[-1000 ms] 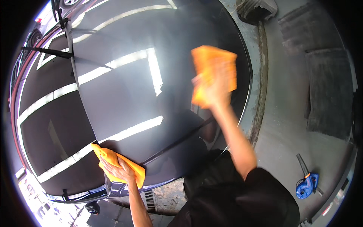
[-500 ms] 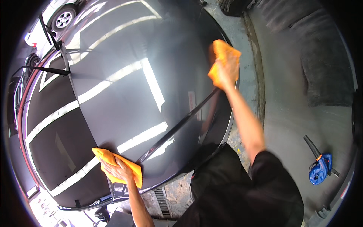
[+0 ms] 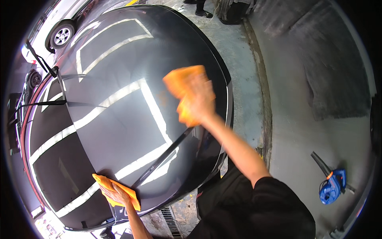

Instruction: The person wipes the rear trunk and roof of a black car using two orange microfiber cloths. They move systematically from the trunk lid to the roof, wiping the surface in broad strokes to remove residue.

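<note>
The dark, glossy hood (image 3: 119, 131) of a car spreads out in front of me, with bright reflections across it. My right hand (image 3: 200, 99), smeared by motion, grips a bunched orange cloth (image 3: 184, 81) over the hood, near the front end of a dark seam (image 3: 163, 160). At the rear corner of the hood, beside the windshield (image 3: 55, 167), my left hand (image 3: 117, 195) lies flat on a second orange cloth (image 3: 133, 198), its fingers stretched out. That cloth rests against the car.
Two wiper arms (image 3: 43, 103) stand up off the windshield. A blue blower (image 3: 331, 190) lies on the grey floor at right. Beyond the hood are a person's feet (image 3: 203, 13) and a white vehicle (image 3: 71, 12). A drain grate (image 3: 171, 223) runs beside the car.
My right hand has swept its cloth from the car's front edge back left over the hood. The left hand stays at the rear corner. The whole view has shifted slightly.
</note>
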Tool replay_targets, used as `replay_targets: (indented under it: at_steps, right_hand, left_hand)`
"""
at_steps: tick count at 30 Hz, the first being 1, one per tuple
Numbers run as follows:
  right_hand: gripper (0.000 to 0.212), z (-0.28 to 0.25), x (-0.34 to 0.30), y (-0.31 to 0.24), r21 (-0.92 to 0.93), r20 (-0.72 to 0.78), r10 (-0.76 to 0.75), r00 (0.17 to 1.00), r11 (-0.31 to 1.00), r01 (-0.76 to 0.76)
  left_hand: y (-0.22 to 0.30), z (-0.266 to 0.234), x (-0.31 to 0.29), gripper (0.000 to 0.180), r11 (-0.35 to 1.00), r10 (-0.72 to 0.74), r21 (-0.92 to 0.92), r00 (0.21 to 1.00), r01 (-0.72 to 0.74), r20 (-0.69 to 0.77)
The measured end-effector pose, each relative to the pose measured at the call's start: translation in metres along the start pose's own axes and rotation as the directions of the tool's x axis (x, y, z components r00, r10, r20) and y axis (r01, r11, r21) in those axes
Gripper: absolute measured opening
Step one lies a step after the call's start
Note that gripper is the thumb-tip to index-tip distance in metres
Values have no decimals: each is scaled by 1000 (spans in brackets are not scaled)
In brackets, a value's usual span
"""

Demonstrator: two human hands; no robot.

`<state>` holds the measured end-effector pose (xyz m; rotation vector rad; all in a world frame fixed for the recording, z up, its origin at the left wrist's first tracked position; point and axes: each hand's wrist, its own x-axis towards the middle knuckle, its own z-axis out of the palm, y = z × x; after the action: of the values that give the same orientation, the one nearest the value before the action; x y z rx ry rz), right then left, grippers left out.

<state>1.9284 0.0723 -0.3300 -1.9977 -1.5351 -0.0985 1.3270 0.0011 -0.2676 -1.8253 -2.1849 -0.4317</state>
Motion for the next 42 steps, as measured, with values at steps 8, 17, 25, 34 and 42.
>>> replay_targets:
  at_steps: [8,17,25,34,42]
  right_hand:
    - [82,32,42,58,-79,-36,326,945,941,-328]
    - [84,23,41,-126,680,246,-578,778,675,287]
    - [71,43,143,135,-74,-49,371,927,924,-374]
    - [82,90,88,-302,598,193,-702,685,638,486]
    - [70,51,203,147,49,63,215,975,975,-218]
  left_hand:
    - [163,28,20,83,998,-65,6,994,65,82]
    - [203,42,40,80,972,-206,-97,976,213,74]
    - [233,24,50,73,992,-122,35,992,121,28]
    - [228,29,56,70,986,-147,-78,989,147,7]
    - [236,15,48,71,984,-177,-15,984,177,16]
